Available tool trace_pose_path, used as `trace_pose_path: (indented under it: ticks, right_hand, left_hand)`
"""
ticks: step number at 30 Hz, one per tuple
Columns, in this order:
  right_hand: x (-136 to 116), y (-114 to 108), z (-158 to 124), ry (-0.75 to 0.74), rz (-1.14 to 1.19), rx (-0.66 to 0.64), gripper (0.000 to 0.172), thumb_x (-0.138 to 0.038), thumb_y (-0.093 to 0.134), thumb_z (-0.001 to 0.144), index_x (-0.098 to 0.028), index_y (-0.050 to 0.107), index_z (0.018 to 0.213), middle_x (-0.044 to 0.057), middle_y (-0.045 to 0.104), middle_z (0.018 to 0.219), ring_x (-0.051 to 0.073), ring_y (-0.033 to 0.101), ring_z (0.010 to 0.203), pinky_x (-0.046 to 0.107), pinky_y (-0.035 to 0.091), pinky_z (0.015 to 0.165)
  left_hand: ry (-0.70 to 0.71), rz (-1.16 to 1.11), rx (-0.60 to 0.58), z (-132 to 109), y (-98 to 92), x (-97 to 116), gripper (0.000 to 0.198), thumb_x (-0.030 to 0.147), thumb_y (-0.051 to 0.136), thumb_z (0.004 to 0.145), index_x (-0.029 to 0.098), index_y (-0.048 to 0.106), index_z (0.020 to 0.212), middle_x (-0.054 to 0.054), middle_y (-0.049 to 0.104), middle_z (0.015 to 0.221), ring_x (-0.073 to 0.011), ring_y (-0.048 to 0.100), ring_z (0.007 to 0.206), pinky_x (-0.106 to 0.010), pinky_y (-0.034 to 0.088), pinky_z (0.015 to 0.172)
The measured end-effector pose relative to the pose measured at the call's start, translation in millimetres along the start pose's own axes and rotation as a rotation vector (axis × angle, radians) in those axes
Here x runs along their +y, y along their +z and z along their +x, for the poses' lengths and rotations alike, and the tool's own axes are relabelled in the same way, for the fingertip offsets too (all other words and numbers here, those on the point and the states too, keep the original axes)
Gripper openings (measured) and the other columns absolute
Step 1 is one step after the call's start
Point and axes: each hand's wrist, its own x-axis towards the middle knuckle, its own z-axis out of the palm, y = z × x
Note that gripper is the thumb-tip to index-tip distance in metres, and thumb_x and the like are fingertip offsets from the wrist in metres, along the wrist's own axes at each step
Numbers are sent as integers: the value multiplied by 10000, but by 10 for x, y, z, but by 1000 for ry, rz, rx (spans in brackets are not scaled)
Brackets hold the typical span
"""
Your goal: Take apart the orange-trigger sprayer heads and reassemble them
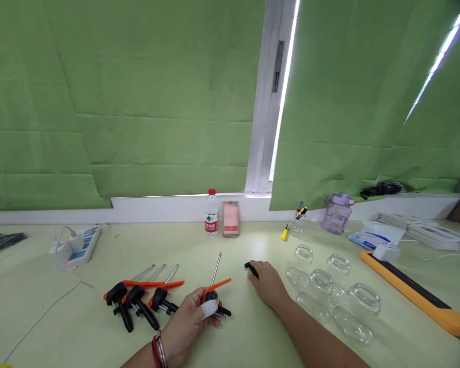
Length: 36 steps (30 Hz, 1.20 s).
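Note:
My left hand (pixel 194 318), with white tape round a finger and bracelets at the wrist, grips a tool with a thin metal rod (pixel 216 268), an orange strip and a black handle. The rod points up and away from me. My right hand (pixel 267 282) lies low over the table, fingers closed round a small black piece (pixel 252 270) whose end pokes out on the left; its kind is unclear. Left of my left hand lie several similar tools (pixel 138 301) with black handles, orange strips and metal rods, side by side on the table.
Several clear glass jars (pixel 322 278) stand and lie right of my right arm. Behind them are a yellow-handled screwdriver (pixel 284 234), a purple jug (pixel 336 213) and an orange-black bar (pixel 417 291). A water bottle (pixel 211 217) stands at the back; a power strip (pixel 85 246) lies left.

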Motion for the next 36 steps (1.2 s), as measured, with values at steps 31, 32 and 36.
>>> trace_pose_path:
  ticks: [31,32,36]
  right_hand:
    - [-94,-15,-163,-91,501,-205,304,-139,496,714,-195,654,968,40,621,920,168,578,831,264,442,766]
    - [-111,-25,-174,-96,528,-244,297,-137,502,705,-197,660,950,35,621,914,166,575,826,261,442,758]
    - [-172,-83,-211,-127,583,-393,272,-123,537,664,-193,682,883,20,615,873,150,550,776,242,431,698]
  left_hand:
    - [36,-121,75,90,-156,19,186,278,699,730,163,596,834,-32,640,833,-169,598,826,-306,504,769]
    - [39,-121,73,94,-158,18,185,278,697,732,162,596,833,-32,639,834,-169,599,829,-305,504,771]
    - [40,-122,75,102,-174,-4,184,268,695,737,159,595,845,-32,634,840,-161,594,827,-307,505,779]
